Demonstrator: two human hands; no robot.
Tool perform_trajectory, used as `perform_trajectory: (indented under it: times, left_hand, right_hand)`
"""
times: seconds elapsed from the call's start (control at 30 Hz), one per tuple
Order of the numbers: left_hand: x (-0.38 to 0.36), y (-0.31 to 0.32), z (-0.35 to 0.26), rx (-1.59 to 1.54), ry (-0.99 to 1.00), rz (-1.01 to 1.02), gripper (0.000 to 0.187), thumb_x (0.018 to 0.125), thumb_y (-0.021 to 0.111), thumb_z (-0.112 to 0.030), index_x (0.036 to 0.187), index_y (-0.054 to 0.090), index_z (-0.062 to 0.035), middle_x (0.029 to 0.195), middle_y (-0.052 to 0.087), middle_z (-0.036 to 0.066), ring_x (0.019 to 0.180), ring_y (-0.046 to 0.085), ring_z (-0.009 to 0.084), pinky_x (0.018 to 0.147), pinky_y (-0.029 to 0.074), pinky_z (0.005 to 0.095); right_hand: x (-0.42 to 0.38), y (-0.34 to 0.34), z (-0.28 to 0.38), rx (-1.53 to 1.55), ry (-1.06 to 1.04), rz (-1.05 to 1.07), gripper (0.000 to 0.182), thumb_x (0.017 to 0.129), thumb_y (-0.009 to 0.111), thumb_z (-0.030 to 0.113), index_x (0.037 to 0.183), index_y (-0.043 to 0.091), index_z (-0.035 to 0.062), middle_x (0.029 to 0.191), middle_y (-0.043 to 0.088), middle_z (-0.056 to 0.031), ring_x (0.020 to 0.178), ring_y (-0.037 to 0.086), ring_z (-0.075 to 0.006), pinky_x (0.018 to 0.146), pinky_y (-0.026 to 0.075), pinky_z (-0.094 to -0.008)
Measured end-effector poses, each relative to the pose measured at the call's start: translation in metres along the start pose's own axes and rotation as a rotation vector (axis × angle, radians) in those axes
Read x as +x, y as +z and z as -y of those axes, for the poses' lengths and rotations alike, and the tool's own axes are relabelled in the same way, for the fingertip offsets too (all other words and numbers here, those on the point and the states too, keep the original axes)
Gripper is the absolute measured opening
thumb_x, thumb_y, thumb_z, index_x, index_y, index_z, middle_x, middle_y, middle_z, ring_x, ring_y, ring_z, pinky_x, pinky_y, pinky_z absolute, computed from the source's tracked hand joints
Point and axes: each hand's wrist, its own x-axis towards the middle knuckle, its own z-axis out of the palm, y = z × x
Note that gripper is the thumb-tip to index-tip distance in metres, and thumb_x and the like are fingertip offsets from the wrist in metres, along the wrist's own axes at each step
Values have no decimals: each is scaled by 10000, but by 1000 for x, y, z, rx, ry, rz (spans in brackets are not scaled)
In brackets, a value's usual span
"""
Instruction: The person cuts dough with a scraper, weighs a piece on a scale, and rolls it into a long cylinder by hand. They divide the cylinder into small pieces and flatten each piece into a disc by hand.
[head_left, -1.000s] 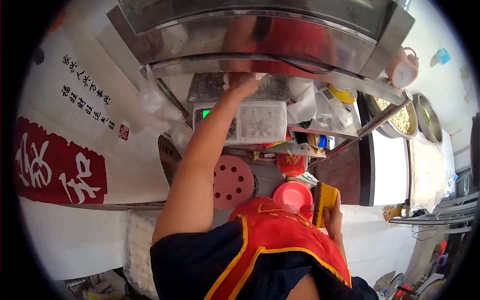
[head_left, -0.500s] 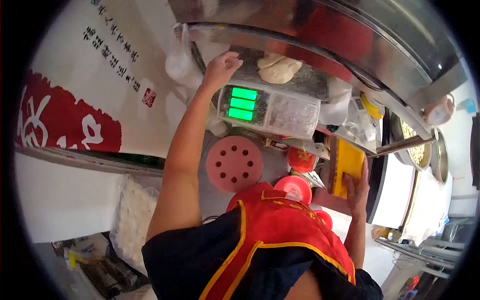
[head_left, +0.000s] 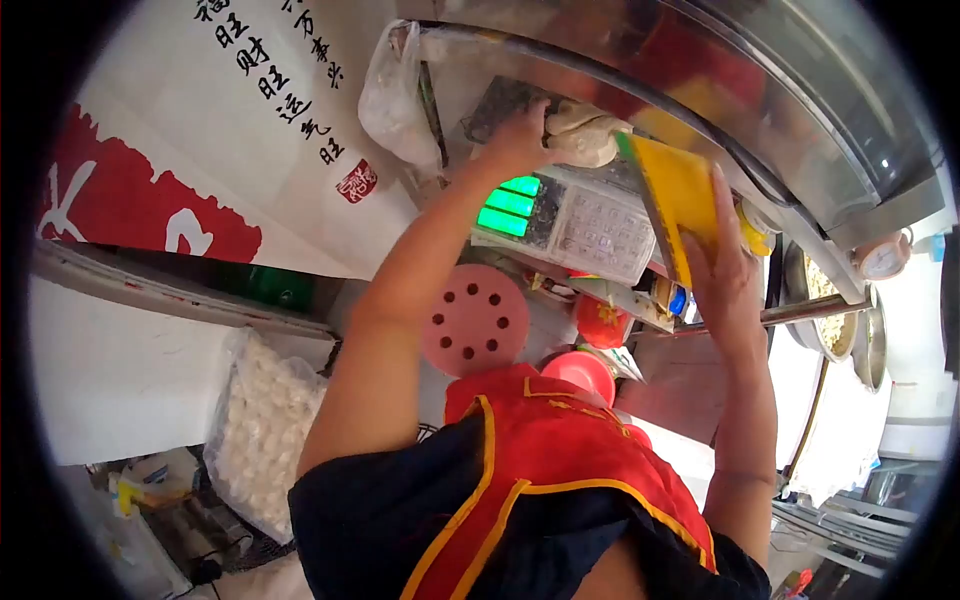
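A pale lump of dough (head_left: 588,140) lies on the dark weighing plate (head_left: 496,108) of a scale with a lit green display (head_left: 509,206). At the lump's left edge is my left hand (head_left: 522,142), its fingers curled against the dough; the fingertips are partly hidden. My right hand (head_left: 722,255) grips a flat, yellow, rectangular board-like piece (head_left: 682,195). Its thumb lies over the yellow face, and the piece tilts up just right of the dough. A green patch shows at its upper left corner.
A curved glass and metal cover (head_left: 760,110) overhangs the scale. Below the scale are a pink disc with holes (head_left: 475,320) and a red bowl (head_left: 580,377). A clear bag of pale pieces (head_left: 265,425) stands at lower left. Metal bowls (head_left: 825,310) sit at right.
My left hand has moved right onto the dough's edge. My right hand has lifted the yellow piece from lower right up beside the dough. The view has shifted slightly.
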Motion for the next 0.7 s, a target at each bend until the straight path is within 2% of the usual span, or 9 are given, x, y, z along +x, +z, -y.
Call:
perform_trajectory:
  times: [0.1,0.13,0.17,0.2,0.3,0.33,0.43,0.63,0.7]
  left_hand:
    - [0,24,-4,-32,123,-185,876,656,826,-383,1328,414,-2,1158,560,284,1110,554,416,962,458,441]
    - [1,30,-4,-72,185,-249,790,672,815,-336,1283,438,-8,1098,573,258,1057,569,417,918,478,451]
    - [4,34,0,-93,140,-205,743,690,801,-335,1269,464,-14,1103,591,231,1066,572,401,921,475,451]
    - [6,34,1,-113,95,-160,696,709,786,-333,1256,491,-19,1107,610,204,1074,576,386,924,472,451]
    - [-5,30,-11,72,-48,-147,524,735,758,-299,1166,581,-58,1036,649,146,1027,600,347,885,487,435]
    - [-14,25,-19,175,-97,-163,462,738,751,-282,1127,612,-75,998,660,131,999,611,335,864,496,427]
    - [-38,20,-11,186,151,-412,264,722,743,-198,945,662,-83,951,659,88,928,622,291,801,515,409]
    - [-54,16,-7,107,157,-559,196,686,753,-183,856,686,-112,885,679,16,890,623,244,765,524,373]
    - [-55,13,-7,109,98,-516,191,687,757,-179,860,696,-127,887,687,15,882,625,233,752,527,364]
  right_hand:
    - [20,11,10,-92,-99,-24,718,891,573,68,1501,240,245,970,659,-248,830,652,-427,715,533,-482]
    - [26,15,12,-111,-110,-22,724,886,576,69,1501,239,251,933,661,-246,804,653,-420,695,529,-486]
    - [33,18,14,-129,-122,-19,731,880,578,70,1500,238,256,895,663,-243,777,654,-414,675,525,-490]
    - [41,21,17,-145,-23,72,749,877,580,36,1503,241,269,1095,633,-254,824,645,-434,715,525,-500]
    - [56,41,16,-228,-278,-6,806,834,535,-8,1514,196,261,753,656,-211,666,648,-386,579,513,-489]
    - [63,47,17,-246,-307,17,832,813,532,-23,1517,188,258,732,650,-210,656,646,-382,569,512,-483]
    - [81,62,26,-302,-377,73,899,758,531,-58,1524,174,248,678,632,-206,630,640,-372,548,510,-469]
    - [99,72,43,-427,-379,214,888,733,562,-55,1513,231,214,670,635,-189,636,646,-364,573,512,-467]
    - [110,78,48,-459,-341,285,856,742,586,-35,1500,270,205,713,650,-187,673,655,-366,602,516,-472]
